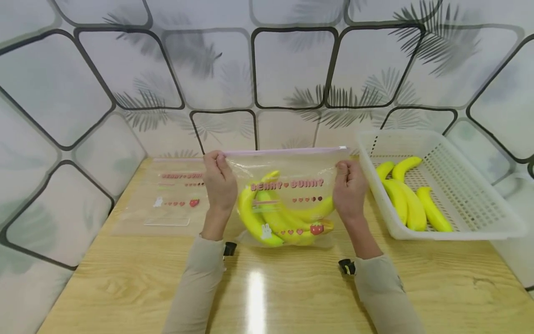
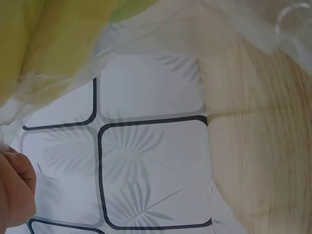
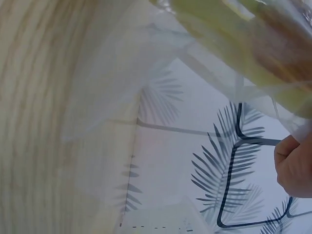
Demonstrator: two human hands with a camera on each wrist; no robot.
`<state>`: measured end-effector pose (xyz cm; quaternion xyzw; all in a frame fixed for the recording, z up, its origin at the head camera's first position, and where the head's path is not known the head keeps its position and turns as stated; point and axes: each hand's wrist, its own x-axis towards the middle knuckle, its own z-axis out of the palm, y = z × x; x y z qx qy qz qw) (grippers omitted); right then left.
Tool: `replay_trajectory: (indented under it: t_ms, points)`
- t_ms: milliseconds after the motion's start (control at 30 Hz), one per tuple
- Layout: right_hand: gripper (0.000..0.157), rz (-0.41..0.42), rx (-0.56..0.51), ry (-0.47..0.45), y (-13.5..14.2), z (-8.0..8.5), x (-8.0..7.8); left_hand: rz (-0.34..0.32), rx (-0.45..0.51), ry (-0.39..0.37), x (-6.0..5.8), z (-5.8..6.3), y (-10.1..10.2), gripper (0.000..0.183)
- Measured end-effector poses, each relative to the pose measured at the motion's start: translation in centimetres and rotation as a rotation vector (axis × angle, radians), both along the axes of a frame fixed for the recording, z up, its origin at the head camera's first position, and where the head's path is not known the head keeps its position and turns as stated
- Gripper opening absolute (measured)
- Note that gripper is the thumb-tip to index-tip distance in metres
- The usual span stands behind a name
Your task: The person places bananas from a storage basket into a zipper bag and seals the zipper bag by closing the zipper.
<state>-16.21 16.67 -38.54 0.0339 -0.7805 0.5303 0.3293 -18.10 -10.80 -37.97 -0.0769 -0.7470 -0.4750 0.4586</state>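
A clear zip bag (image 1: 292,163) printed "Berry Bunny" hangs upright in front of me, its pink zip edge at the top. Several yellow bananas (image 1: 249,217) lie inside its lower part. My left hand (image 1: 220,183) pinches the bag's upper left side, just below the zip. On the upper right side, my right hand (image 1: 350,190) grips the bag the same way. A small pale slider sits at the zip's right end. Each wrist view catches curled fingers at its edge, with blurred bananas seen through the plastic above.
Flat on the wooden table (image 1: 125,278) at the left lies another printed zip bag (image 1: 137,208), partly behind my left arm. A white perforated basket (image 1: 467,234) at the right holds several bananas (image 1: 413,204). A patterned wall covering (image 1: 292,69) rises behind the table.
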Motion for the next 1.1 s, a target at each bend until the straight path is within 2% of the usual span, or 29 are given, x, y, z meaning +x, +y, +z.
replay_trajectory:
  t_ms: [167,267,400,600,700,800,967,1033,1100]
  points:
    - [0.028,0.126,-0.018,-0.120,1.3,1.6,1.1,-0.130,0.065,-0.066,0.4,0.4,-0.3,0.020]
    - [0.029,0.099,0.038,-0.181,2.0,2.4,1.7,-0.210,0.087,-0.080,0.7,0.8,-0.4,0.020]
    - [0.035,0.090,0.087,-0.234,2.3,3.4,2.0,-0.250,0.097,-0.088,0.8,1.2,-0.4,0.018]
    - [0.040,0.065,0.030,-0.274,2.0,4.4,2.7,-0.315,0.138,-0.140,1.2,1.3,0.1,0.018]
    - [0.035,0.058,0.013,-0.264,2.2,4.8,3.2,-0.329,0.146,-0.153,1.5,1.4,0.1,0.020]
    - [0.029,0.077,-0.005,-0.214,2.5,5.1,3.5,-0.330,0.147,-0.159,1.7,1.5,0.1,0.022]
    - [0.025,0.139,-0.125,-0.210,2.7,5.7,3.7,-0.342,0.187,-0.173,2.0,2.4,0.1,0.019]
    - [0.024,0.175,-0.197,-0.192,2.5,5.7,3.7,-0.306,0.201,-0.190,2.1,2.7,0.1,0.017]
    - [0.023,0.208,-0.249,-0.136,2.2,5.6,3.5,-0.241,0.181,-0.196,2.2,2.9,0.1,0.016]
